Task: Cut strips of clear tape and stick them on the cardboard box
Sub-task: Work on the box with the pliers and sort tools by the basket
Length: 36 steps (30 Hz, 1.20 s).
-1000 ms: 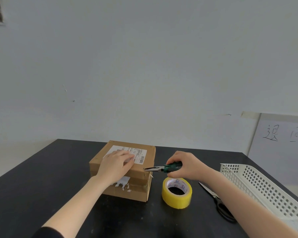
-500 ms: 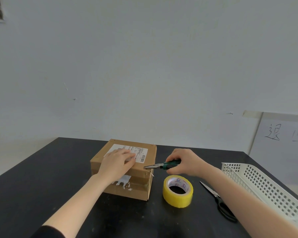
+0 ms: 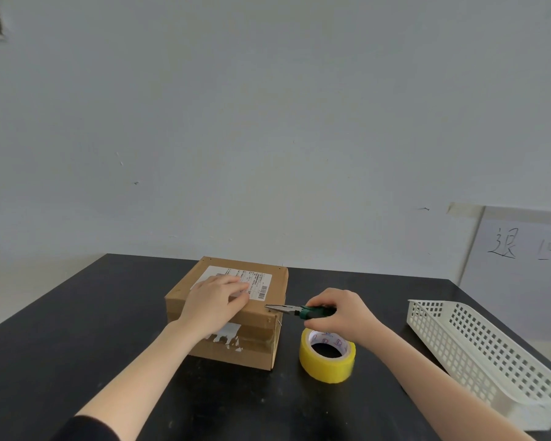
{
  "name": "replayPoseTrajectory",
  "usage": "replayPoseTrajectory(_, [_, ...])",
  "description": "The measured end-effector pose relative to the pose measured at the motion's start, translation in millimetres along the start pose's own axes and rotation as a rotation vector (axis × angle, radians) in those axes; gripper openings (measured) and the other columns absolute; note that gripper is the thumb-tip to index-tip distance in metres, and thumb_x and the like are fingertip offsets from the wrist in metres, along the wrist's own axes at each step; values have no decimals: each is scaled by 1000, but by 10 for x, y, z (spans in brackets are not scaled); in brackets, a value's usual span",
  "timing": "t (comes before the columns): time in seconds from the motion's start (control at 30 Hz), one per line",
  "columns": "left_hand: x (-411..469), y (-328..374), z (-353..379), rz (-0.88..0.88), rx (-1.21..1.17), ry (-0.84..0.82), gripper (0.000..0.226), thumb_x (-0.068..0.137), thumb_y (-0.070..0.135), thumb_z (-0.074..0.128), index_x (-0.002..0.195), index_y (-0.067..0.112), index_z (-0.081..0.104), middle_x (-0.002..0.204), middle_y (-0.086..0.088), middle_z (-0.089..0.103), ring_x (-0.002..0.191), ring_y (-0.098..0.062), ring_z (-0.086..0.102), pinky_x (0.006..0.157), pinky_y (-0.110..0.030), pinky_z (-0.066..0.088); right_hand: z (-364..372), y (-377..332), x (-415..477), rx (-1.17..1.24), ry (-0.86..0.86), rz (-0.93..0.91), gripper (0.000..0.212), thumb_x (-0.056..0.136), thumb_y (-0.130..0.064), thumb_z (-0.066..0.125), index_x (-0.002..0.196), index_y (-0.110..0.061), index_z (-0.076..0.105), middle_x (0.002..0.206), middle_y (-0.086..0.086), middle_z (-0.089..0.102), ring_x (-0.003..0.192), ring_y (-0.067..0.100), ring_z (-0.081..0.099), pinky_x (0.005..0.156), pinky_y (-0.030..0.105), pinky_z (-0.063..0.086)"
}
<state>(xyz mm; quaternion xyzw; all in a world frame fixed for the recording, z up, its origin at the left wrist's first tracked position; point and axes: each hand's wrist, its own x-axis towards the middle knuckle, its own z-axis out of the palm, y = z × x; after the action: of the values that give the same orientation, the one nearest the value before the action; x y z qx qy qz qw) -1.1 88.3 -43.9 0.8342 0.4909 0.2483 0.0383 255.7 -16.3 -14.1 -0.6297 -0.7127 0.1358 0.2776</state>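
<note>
A brown cardboard box [image 3: 269, 278] with a white shipping label sits in the middle of the black table [image 3: 77, 329]. My left hand [image 3: 215, 302] lies flat on the box's top, fingers spread, pressing down. My right hand [image 3: 339, 313] grips green-handled pliers [image 3: 295, 310], whose closed metal tips touch the box's near right top corner. A roll of yellowish tape [image 3: 327, 354] lies flat on the table just right of the box, below my right hand. The scissors are hidden behind my right forearm.
A white perforated plastic basket [image 3: 490, 354] stands at the table's right edge. A white board with handwriting [image 3: 522, 249] leans against the wall behind it. The pale wall runs close behind the table's far edge.
The view has tilted slightly, shifting everything down in frame. My right forearm now covers the scissors. Both hands keep their places on the box and the pliers.
</note>
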Motion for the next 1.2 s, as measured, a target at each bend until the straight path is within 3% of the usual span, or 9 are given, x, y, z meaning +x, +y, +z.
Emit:
replayPoseTrajectory(0.17, [-1, 10, -6, 2, 6, -3, 40, 97, 51, 41, 133, 39, 54, 145, 17, 45, 134, -7, 39, 109, -37, 36, 19, 1, -5, -11, 6, 3, 23, 77, -32, 76, 99, -29, 72, 95, -9, 63, 87, 9, 58, 71, 16, 48])
replayPoseTrajectory(0.4, [-7, 23, -32, -1, 13, -12, 41, 97, 52, 41, 134, 38, 53, 145, 16, 45, 134, -8, 39, 110, -36, 34, -225, -82, 97, -163, -67, -61, 30, 71, -42, 76, 98, -29, 72, 96, -10, 60, 89, 9, 57, 80, 29, 53])
replayPoseTrajectory(0.77, [-9, 40, -54, -16, 45, -39, 43, 97, 53, 38, 136, 38, 50, 147, 15, 43, 136, -9, 36, 113, -37, 30, -406, -242, 200, -299, -165, -100, 25, 75, -39, 72, 96, -26, 74, 97, -2, 60, 88, 16, 56, 78, 37, 52])
replayPoseTrajectory(1.2, [-16, 42, -43, -15, 64, -34, 43, 97, 53, 37, 136, 38, 50, 147, 16, 43, 136, -8, 36, 112, -36, 30, -282, -187, 151, -205, -78, -114, 27, 74, -41, 73, 98, -28, 74, 93, -9, 61, 87, 11, 57, 76, 30, 53])
